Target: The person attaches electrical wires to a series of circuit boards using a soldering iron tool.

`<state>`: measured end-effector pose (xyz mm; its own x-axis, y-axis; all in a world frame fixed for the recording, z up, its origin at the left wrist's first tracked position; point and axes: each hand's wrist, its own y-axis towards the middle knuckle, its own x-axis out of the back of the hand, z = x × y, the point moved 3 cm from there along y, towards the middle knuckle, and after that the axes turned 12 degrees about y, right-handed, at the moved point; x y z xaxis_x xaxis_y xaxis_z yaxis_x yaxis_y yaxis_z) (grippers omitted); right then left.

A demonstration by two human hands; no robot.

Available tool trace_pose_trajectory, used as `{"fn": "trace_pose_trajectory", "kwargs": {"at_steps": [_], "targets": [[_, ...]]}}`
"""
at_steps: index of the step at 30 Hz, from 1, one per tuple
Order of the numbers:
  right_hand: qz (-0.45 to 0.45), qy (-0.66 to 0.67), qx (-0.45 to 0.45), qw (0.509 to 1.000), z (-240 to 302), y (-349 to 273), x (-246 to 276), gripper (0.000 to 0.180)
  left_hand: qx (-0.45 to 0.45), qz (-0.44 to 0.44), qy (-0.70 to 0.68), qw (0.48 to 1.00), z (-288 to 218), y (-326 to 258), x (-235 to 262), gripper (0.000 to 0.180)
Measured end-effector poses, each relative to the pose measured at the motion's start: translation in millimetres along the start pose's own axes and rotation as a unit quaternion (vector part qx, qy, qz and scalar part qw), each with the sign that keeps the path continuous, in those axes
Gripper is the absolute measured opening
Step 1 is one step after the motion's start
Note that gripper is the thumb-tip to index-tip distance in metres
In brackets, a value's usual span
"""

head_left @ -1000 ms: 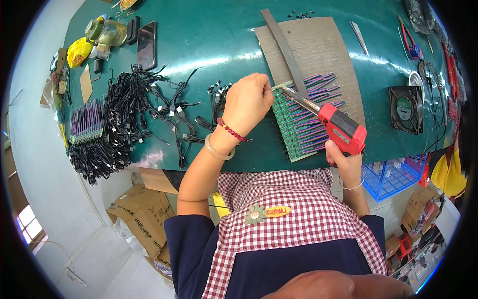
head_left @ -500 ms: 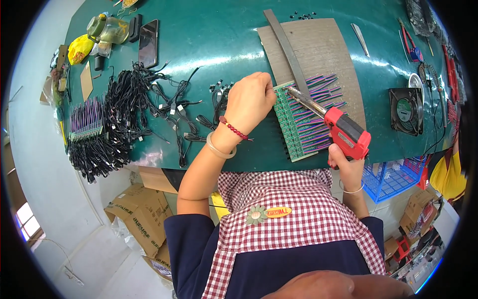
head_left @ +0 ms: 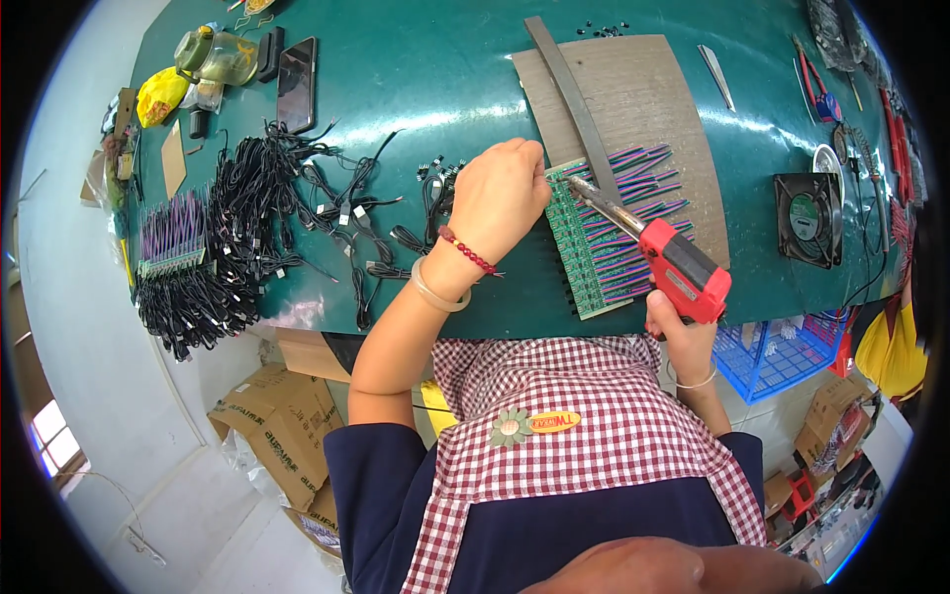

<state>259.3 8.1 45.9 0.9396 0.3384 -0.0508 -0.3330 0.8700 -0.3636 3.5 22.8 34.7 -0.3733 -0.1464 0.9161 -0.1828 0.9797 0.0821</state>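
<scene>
My right hand (head_left: 685, 335) grips a red and black soldering gun (head_left: 683, 269). Its metal tip reaches the far end of a green circuit board panel (head_left: 582, 259). Rows of thin pink, blue and dark wires (head_left: 623, 269) stick out to the panel's right. Beside that same far end, my left hand (head_left: 498, 193) is closed with its fingertips pinched; whatever they hold is hidden behind the fingers. A flat grey metal bar (head_left: 568, 94) lies slantwise over a brown board (head_left: 633, 84), its near end by the wires.
Bundled black cables (head_left: 247, 193) are heaped on the left of the green table (head_left: 435, 64), next to a wired panel (head_left: 173, 259). A phone (head_left: 296, 84) and a jug (head_left: 223, 57) lie beyond. On the right are a black fan (head_left: 807, 220), tweezers (head_left: 715, 76) and a blue basket (head_left: 772, 356).
The soldering gun and my right hand have shifted slightly to the left, the tip staying at the panel's far end. My left hand has barely moved.
</scene>
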Motion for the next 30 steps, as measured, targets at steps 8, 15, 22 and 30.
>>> {"fn": "trace_pose_trajectory", "kwargs": {"at_steps": [8,15,22,30], "targets": [[-0.039,0.058,-0.02,0.997,3.7,-3.0,0.0,0.012,0.001,-0.002,0.001,1.0,-0.1,0.5,-0.2,0.006],[-0.016,0.019,0.005,1.0,8.9,-3.0,-3.3,0.029,0.006,-0.01,0.003,1.0,1.9,-0.7,-0.8,0.006],[-0.033,0.064,0.05,0.996,22.1,-4.6,0.0,0.029,0.0,-0.069,-0.061,0.996,3.9,-24.5,31.4,0.01],[0.006,0.157,0.041,0.987,29.5,3.2,0.5,0.028,0.011,0.125,0.182,0.975,6.6,-104.3,30.5,0.021]]}}
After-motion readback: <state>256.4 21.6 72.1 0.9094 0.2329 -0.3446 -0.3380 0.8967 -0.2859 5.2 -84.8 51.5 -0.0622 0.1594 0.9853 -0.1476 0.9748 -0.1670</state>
